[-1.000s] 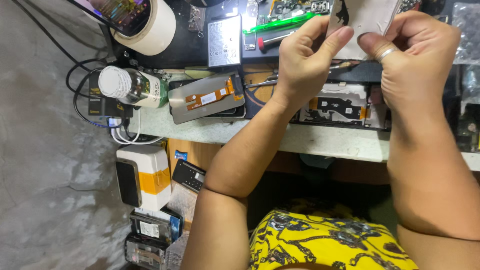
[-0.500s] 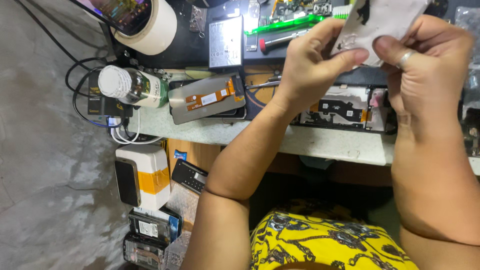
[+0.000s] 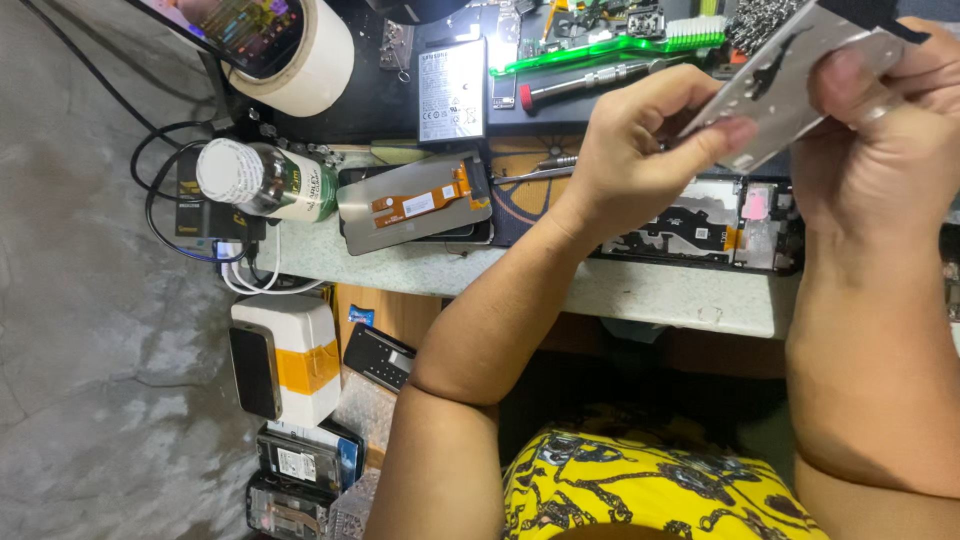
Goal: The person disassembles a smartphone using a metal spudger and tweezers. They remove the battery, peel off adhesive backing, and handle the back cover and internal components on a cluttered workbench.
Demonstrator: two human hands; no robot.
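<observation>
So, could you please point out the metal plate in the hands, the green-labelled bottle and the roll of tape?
metal plate (image 3: 790, 80), head view, on its bare silver face.
green-labelled bottle (image 3: 290, 185), head view, on its label.
roll of tape (image 3: 325, 60), head view, on its cream outer band.

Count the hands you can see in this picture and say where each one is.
2. The left hand pinches the lower edge of a thin grey metal plate above the workbench; the right hand grips the plate's upper right end. No others show.

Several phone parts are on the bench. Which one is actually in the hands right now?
The silvery metal plate, raised above the bench between the left hand and right hand. The display panel with orange flex and the opened phone frame lie untouched on the bench.
</observation>
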